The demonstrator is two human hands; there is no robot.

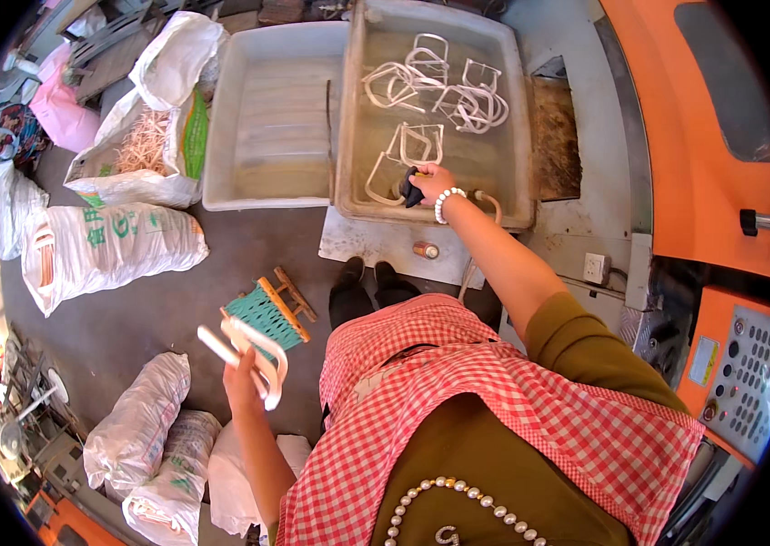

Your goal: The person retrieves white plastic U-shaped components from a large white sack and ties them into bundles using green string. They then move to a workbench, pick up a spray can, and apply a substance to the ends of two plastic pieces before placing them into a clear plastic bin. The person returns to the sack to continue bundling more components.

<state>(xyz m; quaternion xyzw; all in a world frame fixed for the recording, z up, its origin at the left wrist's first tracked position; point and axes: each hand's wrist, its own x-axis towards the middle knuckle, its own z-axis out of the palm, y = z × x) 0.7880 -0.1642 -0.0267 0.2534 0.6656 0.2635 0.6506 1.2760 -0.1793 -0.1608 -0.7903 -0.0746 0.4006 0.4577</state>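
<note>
My left hand [241,387] is closed around several white curved plastic pieces [268,357], shaped like bent handles, held out low on the left side. My right hand [433,185] reaches over the front of a tub [524,164] on the right. Its fingers grip a small black object [410,188] whose kind I cannot make out. Just beyond that hand lie white plastic loops [419,144] in the tub. Farther back in the tub are more tangled white loops [471,107].
A second pale tub [266,187] adjoins on the left. Stuffed white sacks [121,250] and an open sack of thin pinkish scraps [144,146] stand left. A small stool with green webbing [266,317] is by my feet. An orange machine [667,136] flanks the right.
</note>
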